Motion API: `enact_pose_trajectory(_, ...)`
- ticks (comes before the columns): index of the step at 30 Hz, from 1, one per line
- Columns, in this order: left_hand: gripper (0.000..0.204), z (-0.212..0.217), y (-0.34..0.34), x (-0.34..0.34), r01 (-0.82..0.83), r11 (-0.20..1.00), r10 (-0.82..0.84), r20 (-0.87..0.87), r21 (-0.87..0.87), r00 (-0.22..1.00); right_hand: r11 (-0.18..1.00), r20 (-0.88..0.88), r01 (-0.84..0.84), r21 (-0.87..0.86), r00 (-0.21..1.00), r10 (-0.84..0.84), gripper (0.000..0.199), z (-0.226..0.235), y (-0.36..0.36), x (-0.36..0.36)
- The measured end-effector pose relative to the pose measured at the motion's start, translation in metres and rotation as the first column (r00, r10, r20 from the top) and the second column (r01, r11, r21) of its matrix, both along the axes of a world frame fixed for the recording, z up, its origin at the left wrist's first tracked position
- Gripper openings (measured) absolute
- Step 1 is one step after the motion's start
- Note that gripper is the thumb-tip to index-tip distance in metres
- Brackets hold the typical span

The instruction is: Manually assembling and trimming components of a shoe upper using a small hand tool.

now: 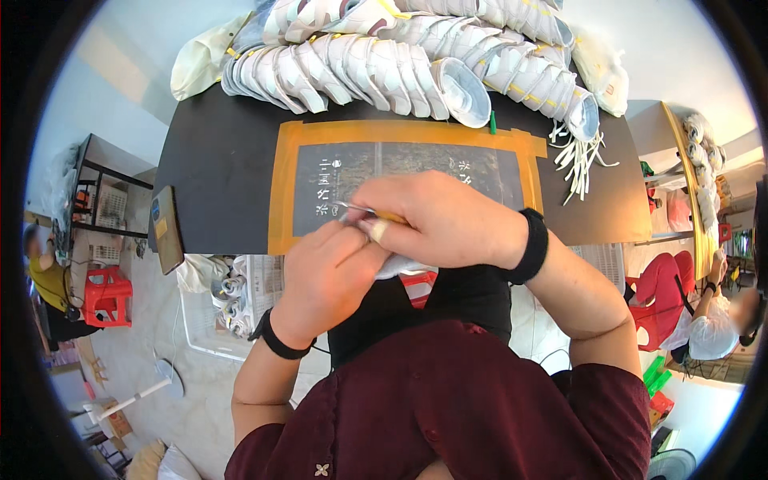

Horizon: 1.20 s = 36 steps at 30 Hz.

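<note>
My right hand is closed around a slim tool with a metal shaft and a yellowish handle, which looks like an awl or hook. Its tip points left, over my left hand. The left fingers are pinched together close to the right ones. Below both hands shows a bit of white material, perhaps a shoe upper; the hands cover most of it. I cannot make out how the left fingers grip it. Under the hands lies a dark printed sheet, edged with orange tape, on the black table.
Nested rows of white shoe uppers line the table's far side. White laces hang loosely at right. A phone rests at the left edge, a small green object behind the sheet. A white crate stands below; people sit on both sides.
</note>
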<state>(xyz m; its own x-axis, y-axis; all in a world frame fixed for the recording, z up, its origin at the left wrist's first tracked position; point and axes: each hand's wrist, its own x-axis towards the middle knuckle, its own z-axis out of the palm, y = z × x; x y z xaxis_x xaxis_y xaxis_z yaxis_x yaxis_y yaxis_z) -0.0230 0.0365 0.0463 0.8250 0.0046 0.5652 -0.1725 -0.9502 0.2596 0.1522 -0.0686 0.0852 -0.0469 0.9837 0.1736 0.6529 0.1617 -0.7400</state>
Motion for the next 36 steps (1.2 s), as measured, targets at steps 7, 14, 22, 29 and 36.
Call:
enact_pose_trajectory(7, 0.029, -0.016, -0.001, -0.014, -0.046, 0.977, -0.008, 0.249, 0.207, 0.968, 0.993, -0.018, 0.016, -0.115, 1.000, -0.018, 0.013, 0.000, -0.030, -0.001)
enact_pose_trajectory(14, 0.028, -0.013, 0.004, -0.010, -0.015, 0.976, -0.046, 0.275, 0.216, 0.960, 0.999, 0.051, 0.041, 0.028, 0.998, -0.042, 0.012, -0.007, -0.035, -0.008)
enact_pose_trajectory(22, 0.027, -0.019, -0.002, -0.011, 0.041, 0.984, -0.072, 0.171, 0.176, 0.983, 0.998, 0.431, 0.000, 0.058, 0.902, -0.025, 0.015, -0.022, -0.042, -0.016)
enact_pose_trajectory(29, 0.030, -0.011, -0.007, -0.012, 0.112, 0.986, -0.122, 0.073, 0.127, 0.990, 0.891, -0.423, 0.415, -0.182, 0.785, -0.452, 0.014, -0.034, -0.028, -0.003)
enact_pose_trajectory(36, 0.032, 0.001, -0.003, -0.014, -0.060, 0.994, 0.059, -0.018, -0.086, 0.998, 0.817, -0.748, 0.336, -0.468, 0.341, -0.569, 0.009, -0.025, -0.026, -0.013)
